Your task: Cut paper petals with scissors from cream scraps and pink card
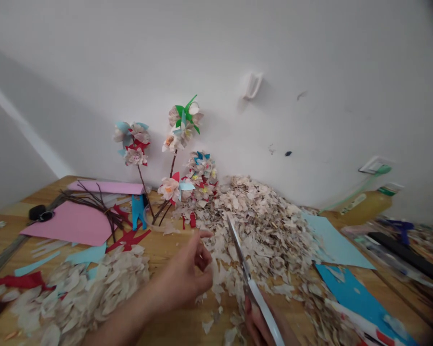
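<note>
My left hand (184,274) is over the middle of the table, its index finger stretched toward the pile and the other fingers loosely bent; nothing shows in it. In my right hand (254,319), at the lower middle, is a pair of scissors (246,271) with a white handle, its blades pointing up and away. Beyond both hands rises a large heap of pale, dry petal-like flakes (263,216). A smaller heap of cleaner pale pieces (108,288) lies left of my left forearm.
Handmade flowers on twigs (171,187) lean by the wall. Pink paper (72,223), loose twigs (97,204) and red scraps (130,239) lie left. Light blue paper (341,240), darker blue paper (361,298), a yellow bottle (366,206) and a blue glue gun (402,228) are right.
</note>
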A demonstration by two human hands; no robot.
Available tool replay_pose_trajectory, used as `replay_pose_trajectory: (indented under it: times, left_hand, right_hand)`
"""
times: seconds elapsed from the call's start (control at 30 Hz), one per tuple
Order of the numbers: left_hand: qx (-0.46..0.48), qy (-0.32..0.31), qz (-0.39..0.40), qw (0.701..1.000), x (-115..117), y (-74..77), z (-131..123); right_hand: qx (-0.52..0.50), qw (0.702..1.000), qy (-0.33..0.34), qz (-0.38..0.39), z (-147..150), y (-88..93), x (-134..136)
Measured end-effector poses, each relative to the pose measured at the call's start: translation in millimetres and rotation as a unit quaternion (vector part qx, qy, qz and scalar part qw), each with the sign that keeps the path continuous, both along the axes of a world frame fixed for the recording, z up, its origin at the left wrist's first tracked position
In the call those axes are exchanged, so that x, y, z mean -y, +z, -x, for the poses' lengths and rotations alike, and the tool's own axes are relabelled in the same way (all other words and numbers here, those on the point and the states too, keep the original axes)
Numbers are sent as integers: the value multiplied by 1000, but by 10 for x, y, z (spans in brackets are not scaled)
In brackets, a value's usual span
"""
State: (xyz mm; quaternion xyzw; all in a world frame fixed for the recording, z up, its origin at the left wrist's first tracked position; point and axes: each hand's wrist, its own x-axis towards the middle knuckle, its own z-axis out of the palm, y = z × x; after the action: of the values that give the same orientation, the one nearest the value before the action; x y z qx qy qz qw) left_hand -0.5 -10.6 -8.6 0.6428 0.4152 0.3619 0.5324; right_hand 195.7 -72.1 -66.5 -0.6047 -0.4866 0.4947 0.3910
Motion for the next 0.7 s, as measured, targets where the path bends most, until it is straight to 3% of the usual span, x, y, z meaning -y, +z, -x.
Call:
replay_pose_trajectory:
  times: [0.1,0.17,0.27,0.37,0.53,0.7]
  left_hand:
    - [-69,-69,-17,995,79,-199,-116]
    - [-97,-111,-10,989,132,-259,-173]
    - [-106,-136,-1,985,176,-245,-211]
    - [-106,-139,6,985,170,-207,-210]
    - [-68,-123,17,990,101,-233,-212]
    - [41,6,70,997,51,-258,-306]
  right_hand:
    - [-40,998,-43,-35,95,18,-56]
    - [-70,994,-37,-72,129,26,-75]
    - [-89,990,-18,-106,128,-36,-87]
    - [-77,990,-41,-108,103,-141,-87]
    - [-56,991,-70,-96,85,-206,-75]
    - [-67,981,-145,-111,105,-296,-119]
